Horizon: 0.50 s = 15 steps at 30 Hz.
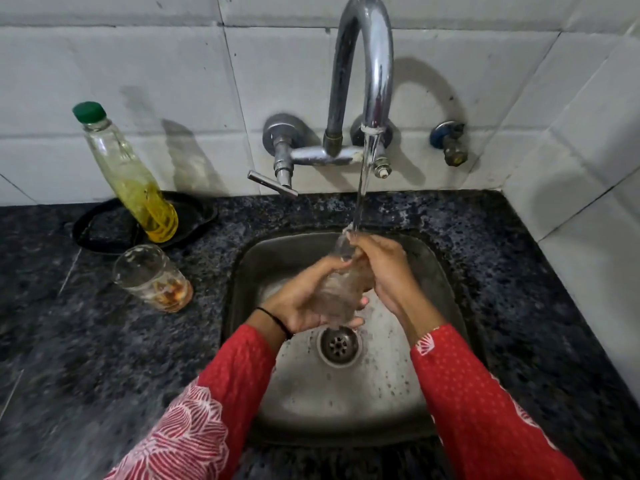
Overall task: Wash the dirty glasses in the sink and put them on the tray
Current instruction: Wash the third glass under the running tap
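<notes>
Over the steel sink [346,403], both hands hold a clear glass [337,289] tilted under the water stream [363,181] from the curved tap [375,71]. The left hand [304,303] wraps its fingers round the glass's lower body, and the right hand [384,271] curls round its upper end. On the dark worktop [86,341] left of the sink stands a dirty glass [149,275] with brown residue, just in front of a black tray [104,230] carrying a green-capped bottle [131,178] of yellow liquid.
</notes>
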Each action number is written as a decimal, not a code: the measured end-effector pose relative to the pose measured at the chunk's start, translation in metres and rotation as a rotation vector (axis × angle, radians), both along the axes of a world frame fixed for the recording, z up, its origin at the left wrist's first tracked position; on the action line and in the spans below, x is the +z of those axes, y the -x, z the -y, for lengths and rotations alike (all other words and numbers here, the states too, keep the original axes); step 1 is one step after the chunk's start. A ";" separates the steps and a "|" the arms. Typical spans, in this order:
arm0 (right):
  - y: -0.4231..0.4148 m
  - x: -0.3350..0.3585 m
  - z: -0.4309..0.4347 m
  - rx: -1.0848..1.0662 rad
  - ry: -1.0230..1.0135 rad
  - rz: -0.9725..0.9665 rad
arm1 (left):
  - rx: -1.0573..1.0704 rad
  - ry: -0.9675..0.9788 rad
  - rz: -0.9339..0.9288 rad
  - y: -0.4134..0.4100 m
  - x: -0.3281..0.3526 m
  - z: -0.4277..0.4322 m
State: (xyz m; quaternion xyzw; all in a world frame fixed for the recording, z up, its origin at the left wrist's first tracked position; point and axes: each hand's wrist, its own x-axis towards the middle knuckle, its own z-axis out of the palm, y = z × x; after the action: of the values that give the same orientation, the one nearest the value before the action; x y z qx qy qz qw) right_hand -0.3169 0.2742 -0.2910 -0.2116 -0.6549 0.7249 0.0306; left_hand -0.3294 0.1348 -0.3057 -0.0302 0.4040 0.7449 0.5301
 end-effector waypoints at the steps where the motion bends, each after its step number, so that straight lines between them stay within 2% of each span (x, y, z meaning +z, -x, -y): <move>1: 0.003 0.000 0.000 0.021 -0.083 0.023 | 0.020 0.046 -0.025 -0.002 0.000 -0.002; 2: 0.006 -0.001 -0.001 0.063 -0.219 0.045 | 0.034 0.172 -0.168 -0.005 -0.001 -0.007; 4: 0.011 -0.003 0.000 0.180 -0.542 0.113 | 0.029 0.586 -0.715 -0.005 -0.008 -0.017; 5: 0.011 -0.004 0.000 0.204 -0.614 0.138 | 0.043 0.749 -0.923 -0.004 -0.011 -0.020; 6: 0.010 -0.006 0.000 0.201 -0.566 0.130 | 0.074 0.761 -0.978 -0.003 -0.010 -0.019; 7: 0.008 -0.004 0.000 0.175 -0.425 0.092 | 0.094 0.649 -0.902 0.000 -0.009 -0.016; 8: 0.006 -0.003 0.000 0.137 -0.253 0.061 | 0.069 0.471 -0.750 0.001 -0.007 -0.012; 10: 0.002 0.000 -0.001 0.069 0.075 0.006 | -0.002 0.162 -0.346 -0.002 0.003 -0.002; 11: 0.001 -0.001 0.000 0.039 0.154 -0.014 | -0.040 0.057 -0.178 -0.003 0.001 0.003; 12: 0.002 -0.002 0.001 0.018 0.124 -0.011 | -0.063 0.028 -0.096 -0.004 0.000 0.005; 13: 0.003 -0.006 0.002 0.027 -0.017 0.019 | -0.060 0.098 -0.111 -0.005 -0.004 0.004; 14: 0.005 -0.010 0.002 0.082 -0.208 0.064 | -0.070 0.239 -0.254 -0.007 -0.007 0.001; 15: 0.006 -0.011 0.004 0.165 -0.389 0.121 | -0.096 0.449 -0.509 -0.008 -0.011 -0.003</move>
State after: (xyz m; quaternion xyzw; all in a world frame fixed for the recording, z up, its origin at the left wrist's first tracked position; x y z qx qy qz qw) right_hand -0.3233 0.2706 -0.3024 -0.1904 -0.7981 0.5710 -0.0279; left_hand -0.3219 0.1374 -0.3169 0.0598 0.6783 0.5951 0.4268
